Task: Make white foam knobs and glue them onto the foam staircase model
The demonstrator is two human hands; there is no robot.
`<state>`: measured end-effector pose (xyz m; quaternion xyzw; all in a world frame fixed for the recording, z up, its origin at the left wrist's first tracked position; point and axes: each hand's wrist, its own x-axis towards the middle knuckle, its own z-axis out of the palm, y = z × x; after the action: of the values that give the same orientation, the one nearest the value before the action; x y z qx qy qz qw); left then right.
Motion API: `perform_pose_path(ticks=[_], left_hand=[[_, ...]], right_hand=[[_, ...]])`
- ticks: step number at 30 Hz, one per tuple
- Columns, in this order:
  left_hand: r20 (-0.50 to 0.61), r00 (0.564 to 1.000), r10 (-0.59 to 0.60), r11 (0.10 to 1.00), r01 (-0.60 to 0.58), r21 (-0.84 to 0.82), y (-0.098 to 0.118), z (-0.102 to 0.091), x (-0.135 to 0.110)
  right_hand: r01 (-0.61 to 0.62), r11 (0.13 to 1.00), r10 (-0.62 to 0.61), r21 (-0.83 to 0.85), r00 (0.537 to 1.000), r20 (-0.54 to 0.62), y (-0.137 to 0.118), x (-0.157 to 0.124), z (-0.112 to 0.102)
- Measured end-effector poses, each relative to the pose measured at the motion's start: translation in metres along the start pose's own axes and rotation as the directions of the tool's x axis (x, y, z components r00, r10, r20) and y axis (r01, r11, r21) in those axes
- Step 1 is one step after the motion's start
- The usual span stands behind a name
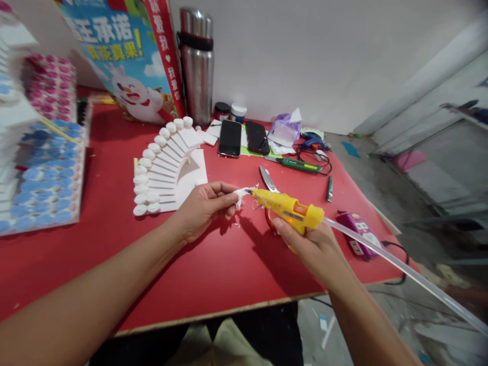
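My right hand (310, 244) is wrapped round a yellow hot glue gun (280, 203) with a long clear glue stick (400, 262) out of its back. Between the fingers of my left hand (208, 203) is a small white piece (241, 193), perhaps paper or foam; its exact kind is not plain. The gun's nozzle meets or nearly meets this piece. Left of my hands lies a white fan-shaped model (158, 178) with stepped strips and white rolled discs along its outer edge. Scissors (269, 179) lie partly hidden behind the glue gun.
Phones (230, 138), a green-handled knife (299, 165), a purple tissue pack (284, 129) and a steel thermos (197, 66) stand or lie at the back of the red table (213, 274). A purple power socket (358, 235) sits right. Blue rolled pieces (49, 178) fill a board at left.
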<state>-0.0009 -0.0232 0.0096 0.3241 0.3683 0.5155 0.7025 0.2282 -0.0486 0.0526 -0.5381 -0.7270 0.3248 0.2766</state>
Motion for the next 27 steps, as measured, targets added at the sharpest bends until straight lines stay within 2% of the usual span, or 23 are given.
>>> perform_pose_path(ticks=[4,7,13,16,23,27], left_hand=[[0.006,1.0,-0.025,0.999,0.025,-0.047,0.0001,-0.0009,0.0],[0.014,0.997,-0.081,0.986,0.082,-0.148,0.0011,-0.0036,0.0016],[0.045,0.966,-0.254,0.882,0.251,-0.399,0.0058,-0.006,0.0028],[0.071,0.958,-0.279,0.864,0.283,-0.418,0.0071,-0.0048,0.002],[0.083,0.969,-0.233,0.892,0.247,-0.379,0.0042,-0.0063,0.0025],[0.104,0.97,-0.221,0.899,0.243,-0.364,0.0031,-0.0068,0.0025]], right_hand=[[-0.003,1.0,0.003,0.0,1.0,-0.009,0.0003,-0.0004,-0.0003],[-0.026,0.999,0.027,0.02,0.998,-0.054,0.0021,-0.0027,-0.0023],[-0.065,0.997,0.067,0.043,0.996,-0.065,0.0069,-0.0065,-0.0013],[-0.055,0.998,0.056,0.039,0.997,-0.045,0.0061,-0.0055,0.0017],[-0.014,0.999,0.014,0.033,1.0,0.01,0.0008,-0.0037,0.004],[0.034,0.999,-0.034,-0.01,0.999,-0.019,-0.0023,-0.0022,0.0057]])
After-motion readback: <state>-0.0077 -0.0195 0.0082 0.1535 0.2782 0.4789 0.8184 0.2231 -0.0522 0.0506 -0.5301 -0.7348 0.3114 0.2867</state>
